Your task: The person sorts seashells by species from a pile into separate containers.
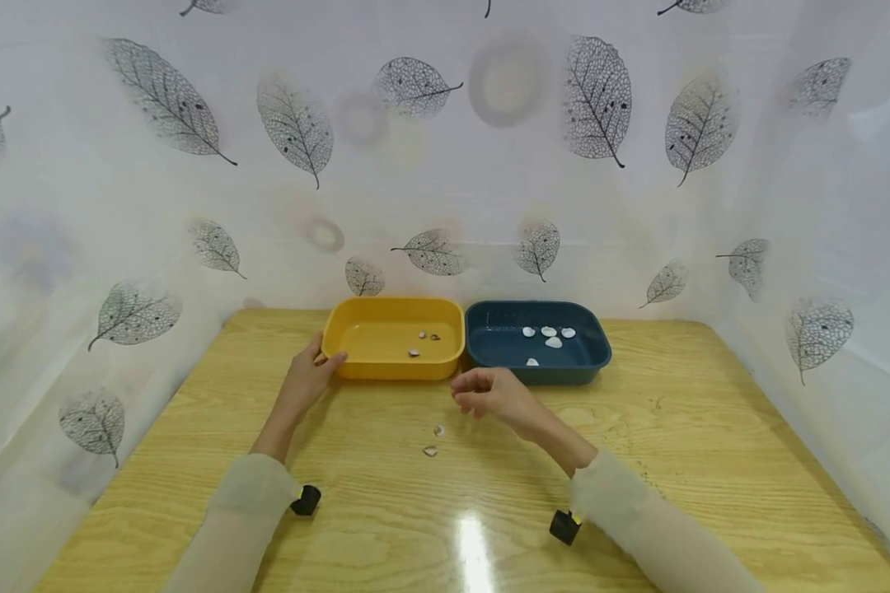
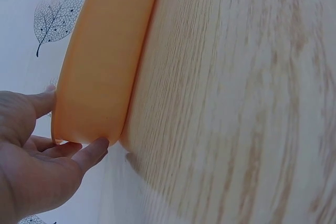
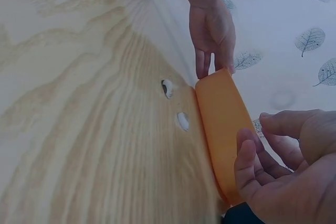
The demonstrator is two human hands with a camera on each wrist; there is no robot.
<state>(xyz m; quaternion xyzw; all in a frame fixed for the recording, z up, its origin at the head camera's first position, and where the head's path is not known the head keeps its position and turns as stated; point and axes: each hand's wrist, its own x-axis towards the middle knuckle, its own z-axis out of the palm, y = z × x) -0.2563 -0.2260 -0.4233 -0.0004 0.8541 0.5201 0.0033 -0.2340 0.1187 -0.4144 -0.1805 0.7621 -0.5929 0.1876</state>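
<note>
My left hand (image 1: 307, 380) holds the left end of a yellow plastic basin (image 1: 393, 371), thumb at the rim. In the left wrist view its fingers lie against the basin's end wall. Hovering before the place where the two basins meet, my right hand (image 1: 500, 399) has loosely bent fingers and nothing visible in them. Two shells, a small one (image 1: 439, 430) and a pale one (image 1: 430, 451), lie on the table in front of the yellow basin. A few small shells (image 1: 414, 352) sit inside that basin. The dark blue basin (image 1: 564, 376) beside it contains several white shells (image 1: 554, 342).
Both basins stand side by side at the back of the wooden table (image 1: 386, 527). A white curtain (image 1: 430, 189) with leaf prints hangs behind and at both sides. Small black devices (image 1: 564, 527) are worn at the wrists.
</note>
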